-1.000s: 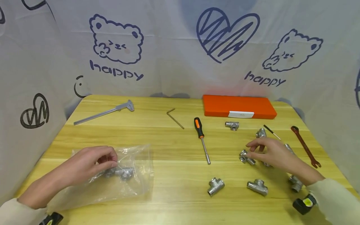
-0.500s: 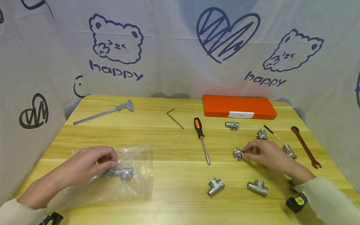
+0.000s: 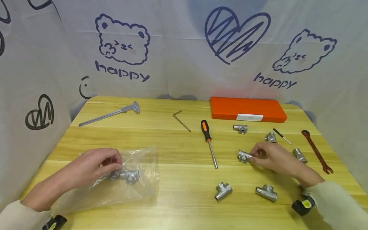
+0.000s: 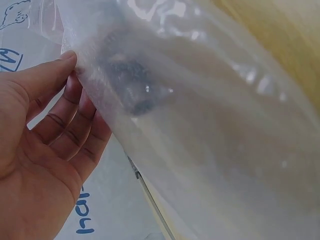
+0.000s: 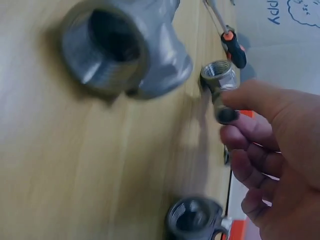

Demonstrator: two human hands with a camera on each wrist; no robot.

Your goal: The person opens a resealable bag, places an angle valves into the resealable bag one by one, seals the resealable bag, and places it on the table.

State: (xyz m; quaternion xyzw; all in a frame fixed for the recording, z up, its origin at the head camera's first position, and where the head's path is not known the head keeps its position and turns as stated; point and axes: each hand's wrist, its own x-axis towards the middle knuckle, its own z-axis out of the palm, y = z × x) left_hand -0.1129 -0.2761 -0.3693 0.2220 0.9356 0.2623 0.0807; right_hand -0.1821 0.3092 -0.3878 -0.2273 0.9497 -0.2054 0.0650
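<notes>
My left hand [image 3: 95,166] pinches the edge of a clear plastic bag [image 3: 115,195] between thumb and fingers, lifting its mouth a little. Metal tee fittings [image 3: 130,176] lie inside the bag, and in the left wrist view a fitting [image 4: 132,87] shows blurred through the film. At the right, my right hand [image 3: 274,158] pinches one end of a silvery pipe tee [image 3: 243,156], just at the tabletop. Its threaded mouth points away from the fingers in the right wrist view, where the held tee [image 5: 220,75] is partly covered by the thumb.
More pipe tees [image 3: 223,191] lie around the right hand, one [image 3: 266,193] near its wrist. A screwdriver [image 3: 210,143], hex key [image 3: 181,121], caliper [image 3: 110,115], red wrench [image 3: 317,151], small black-handled tool [image 3: 281,136] and orange box [image 3: 247,110] lie further back.
The right fingers, earlier loosely around the tee, now pinch it. That tee has shifted slightly left and turned. The left hand holds the bag as before; the head view has swung slightly.
</notes>
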